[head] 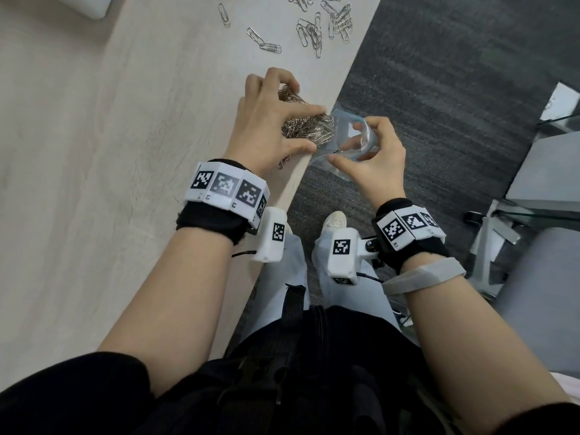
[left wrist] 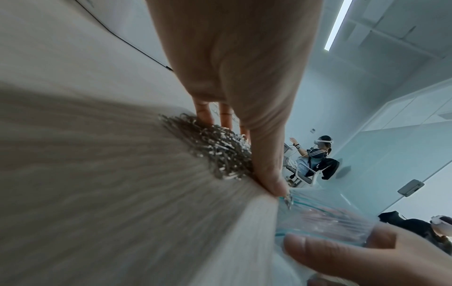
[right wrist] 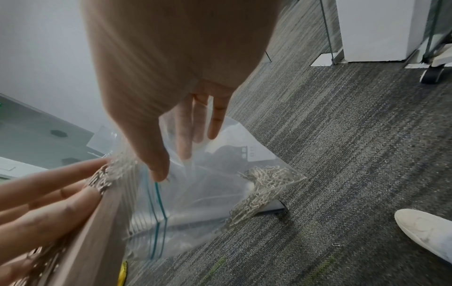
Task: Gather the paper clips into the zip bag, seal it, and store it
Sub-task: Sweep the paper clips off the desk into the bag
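Two hands: both meet at the table edge, centre of the head view.
Left hand (head: 266,124): fingers spread and curved over a dense heap of silver wire paper clips (head: 306,127), palm down on top of it; the thumb lies along the table's edge in the left wrist view. It covers the heap rather than pinching any one clip.
Heap position: at the very lip of the pale wood-grain table (head: 125,152), just left of the bag's mouth, touching the left palm and fingers.
Right hand (head: 373,152): off the table over the floor, thumb and fingers curled on the rim of the clear plastic zip bag with a teal seal strip (right wrist: 195,193), holding its mouth wide open against the table edge.
Bag contents: a cluster of bagged paper clips (right wrist: 264,185) sits in the lower corner, right of centre in the right wrist view; the bag hangs below the fingers.
Loose paper clips (head: 317,23): scattered at the upper centre of the head view, well apart from both hands.
Floor: dark grey striped carpet (head: 439,105) on the right; one stray clip (right wrist: 336,244) lies on it, lower right of the right wrist view, near a white shoe (right wrist: 425,228).
Background: a seated person wearing a headset (left wrist: 315,154) at centre right of the left wrist view.
Upper left corner: a white object's edge (head: 94,4) on the table; what it is cannot be told.
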Tool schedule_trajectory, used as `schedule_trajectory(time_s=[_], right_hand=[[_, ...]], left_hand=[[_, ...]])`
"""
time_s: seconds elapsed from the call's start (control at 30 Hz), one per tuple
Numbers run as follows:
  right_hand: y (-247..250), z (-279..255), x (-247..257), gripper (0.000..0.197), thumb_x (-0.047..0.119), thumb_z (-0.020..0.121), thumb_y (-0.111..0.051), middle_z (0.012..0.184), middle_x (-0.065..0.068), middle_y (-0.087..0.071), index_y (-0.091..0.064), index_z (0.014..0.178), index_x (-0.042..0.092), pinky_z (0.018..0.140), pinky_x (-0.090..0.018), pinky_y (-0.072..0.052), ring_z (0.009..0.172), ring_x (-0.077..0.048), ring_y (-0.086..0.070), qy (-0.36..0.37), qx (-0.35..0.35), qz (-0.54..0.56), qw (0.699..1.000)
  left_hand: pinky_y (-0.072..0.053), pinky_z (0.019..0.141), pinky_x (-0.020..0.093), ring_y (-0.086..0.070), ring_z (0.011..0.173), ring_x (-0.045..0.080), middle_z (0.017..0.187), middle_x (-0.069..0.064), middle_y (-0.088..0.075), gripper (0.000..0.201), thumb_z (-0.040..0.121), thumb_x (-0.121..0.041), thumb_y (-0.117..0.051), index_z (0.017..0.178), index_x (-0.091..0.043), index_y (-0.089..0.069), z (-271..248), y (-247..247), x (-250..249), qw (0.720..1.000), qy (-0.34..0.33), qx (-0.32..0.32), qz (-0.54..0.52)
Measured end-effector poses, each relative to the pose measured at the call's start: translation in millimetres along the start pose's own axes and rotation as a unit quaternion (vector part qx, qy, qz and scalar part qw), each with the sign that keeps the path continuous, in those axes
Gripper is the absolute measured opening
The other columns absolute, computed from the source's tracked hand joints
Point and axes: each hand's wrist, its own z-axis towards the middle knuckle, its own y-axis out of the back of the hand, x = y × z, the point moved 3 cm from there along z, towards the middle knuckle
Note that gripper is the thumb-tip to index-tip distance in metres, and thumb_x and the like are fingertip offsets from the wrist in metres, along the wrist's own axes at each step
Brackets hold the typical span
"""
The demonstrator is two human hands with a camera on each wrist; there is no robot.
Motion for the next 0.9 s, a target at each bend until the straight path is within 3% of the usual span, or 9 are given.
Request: schedule_trajectory(time_s=[0.3, 0.47, 0.53, 0.67, 0.77, 0.9], right_hand=[[-1, 1, -1, 0.052, 0.012, 0.061, -0.085, 0.081, 0.004, -0.066, -0.05, 0.099, 0.019, 0.065, -0.013, -0.05, 0.07, -0.002, -0.064, -0.009, 0.0, -0.006, 1.0], [-2, -1, 0, 0.053, 0.013, 0.061, -0.085, 0.086, 0.007, -0.064, -0.049, 0.099, 0.019, 0.066, -0.011, -0.048, 0.069, 0.004, -0.062, -0.004, -0.002, -0.007, 1.0], [-2, -1, 0, 0.053, 0.013, 0.061, -0.086, 0.085, 0.007, -0.064, -0.05, 0.099, 0.018, 0.066, -0.01, -0.047, 0.069, 0.006, -0.061, -0.003, -0.003, -0.007, 1.0], [-4, -3, -3, 0.052, 0.011, 0.063, -0.085, 0.079, 0.008, -0.064, -0.05, 0.1, 0.017, 0.067, -0.009, -0.047, 0.068, 0.006, -0.062, -0.009, 0.002, -0.001, 1.0], [-4, -4, -4, 0.052, 0.012, 0.063, -0.085, 0.079, 0.005, -0.065, -0.052, 0.104, 0.013, 0.068, -0.01, -0.048, 0.069, 0.004, -0.063, -0.01, 0.001, -0.002, 1.0], [-6, -5, -4, 0.051, 0.012, 0.063, -0.085, 0.08, -0.001, -0.067, -0.05, 0.101, 0.017, 0.067, -0.011, -0.049, 0.07, -0.001, -0.064, -0.01, 0.003, 0.001, 1.0]], left_hand=[[-0.04, 0.094, 0.041, -0.038, 0.109, 0.026, 0.121, 0.002, -0.048, 0.036, 0.07, -0.04, -0.074, 0.105, -0.033, -0.069, 5, -5, -6, 1.0, -0.019, -0.009, -0.01], [-0.04, 0.093, 0.041, -0.037, 0.108, 0.023, 0.12, 0.002, -0.05, 0.039, 0.068, -0.042, -0.074, 0.105, -0.031, -0.069, 4, -8, -12, 0.999, -0.04, 0.009, -0.013], [-0.041, 0.092, 0.04, -0.035, 0.106, 0.018, 0.122, 0.001, -0.051, 0.043, 0.067, -0.042, -0.075, 0.108, -0.031, -0.068, 1, -5, -10, 0.998, -0.041, -0.013, -0.039], [-0.033, 0.099, 0.038, -0.033, 0.118, 0.024, 0.137, -0.007, -0.042, 0.065, 0.062, -0.048, -0.076, 0.123, -0.035, -0.056, -7, 8, 5, 0.997, 0.007, -0.06, -0.044], [-0.026, 0.1, 0.035, -0.028, 0.124, 0.025, 0.144, -0.005, -0.031, 0.097, 0.047, -0.055, -0.081, 0.135, -0.035, -0.043, -13, 14, 15, 0.999, 0.051, 0.003, -0.011], [-0.021, 0.11, 0.042, -0.018, 0.13, 0.03, 0.145, 0.005, -0.017, 0.128, 0.035, -0.055, -0.085, 0.144, -0.033, -0.023, -12, 18, 17, 0.992, 0.067, 0.091, 0.051]])
